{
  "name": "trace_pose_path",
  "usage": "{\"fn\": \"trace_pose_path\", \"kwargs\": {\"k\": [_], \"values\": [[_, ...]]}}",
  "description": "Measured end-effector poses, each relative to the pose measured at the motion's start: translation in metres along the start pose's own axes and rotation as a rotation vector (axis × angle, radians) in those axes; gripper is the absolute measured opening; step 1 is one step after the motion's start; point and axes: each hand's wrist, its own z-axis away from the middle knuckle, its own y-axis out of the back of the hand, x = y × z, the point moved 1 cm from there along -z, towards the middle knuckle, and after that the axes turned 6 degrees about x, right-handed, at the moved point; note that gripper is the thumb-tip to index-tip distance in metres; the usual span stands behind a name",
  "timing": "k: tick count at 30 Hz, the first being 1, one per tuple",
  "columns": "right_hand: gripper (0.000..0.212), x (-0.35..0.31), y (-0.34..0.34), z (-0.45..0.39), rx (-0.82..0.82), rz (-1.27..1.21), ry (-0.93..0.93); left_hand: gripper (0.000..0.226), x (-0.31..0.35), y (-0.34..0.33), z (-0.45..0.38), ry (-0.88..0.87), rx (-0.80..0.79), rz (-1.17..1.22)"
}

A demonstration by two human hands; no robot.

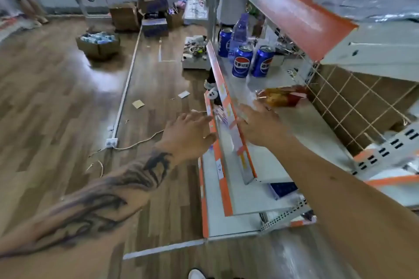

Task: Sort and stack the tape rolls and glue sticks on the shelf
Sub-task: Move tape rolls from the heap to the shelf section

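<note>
now both hands reach toward shelf (283, 124): left hand (188, 131) fingers spread, holding nothing, just outside orange shelf lip (223, 95); right hand (258, 122) flat, fingers straight, over shelf board near snack bag (283, 96); pepsi cans (242, 61) farther back along shelf; tape rolls, glue sticks not identifiable, blurred

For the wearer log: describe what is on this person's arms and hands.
Both forearms are bare, with no sleeves in view. The left forearm carries a large dark tattoo that runs up to the wrist. The right hand wears a ring on one finger. The left hand shows none.
</note>
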Motion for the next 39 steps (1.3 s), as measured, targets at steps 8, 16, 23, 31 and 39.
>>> {"fn": "trace_pose_path", "kwargs": {"k": [8,16,23,31,39], "values": [[0.052,0.041,-0.03,0.005,-0.144,0.028,0.017,0.065,0.013,-0.029,-0.03,-0.057,-0.142,-0.071],[0.057,0.045,-0.022,0.016,-0.214,0.033,0.063,0.062,-0.008,-0.017,-0.028,0.003,-0.169,-0.067],[0.063,0.045,-0.02,0.018,-0.183,0.094,0.039,0.056,0.003,-0.006,-0.018,-0.017,-0.187,-0.061],[0.06,-0.051,0.02,-0.026,0.014,0.086,0.226,0.048,-0.064,0.039,0.011,0.145,-0.118,-0.042],[0.059,-0.326,0.003,-0.045,-0.073,-0.132,0.694,0.073,-0.241,0.124,0.142,0.6,0.003,-0.176]]}}
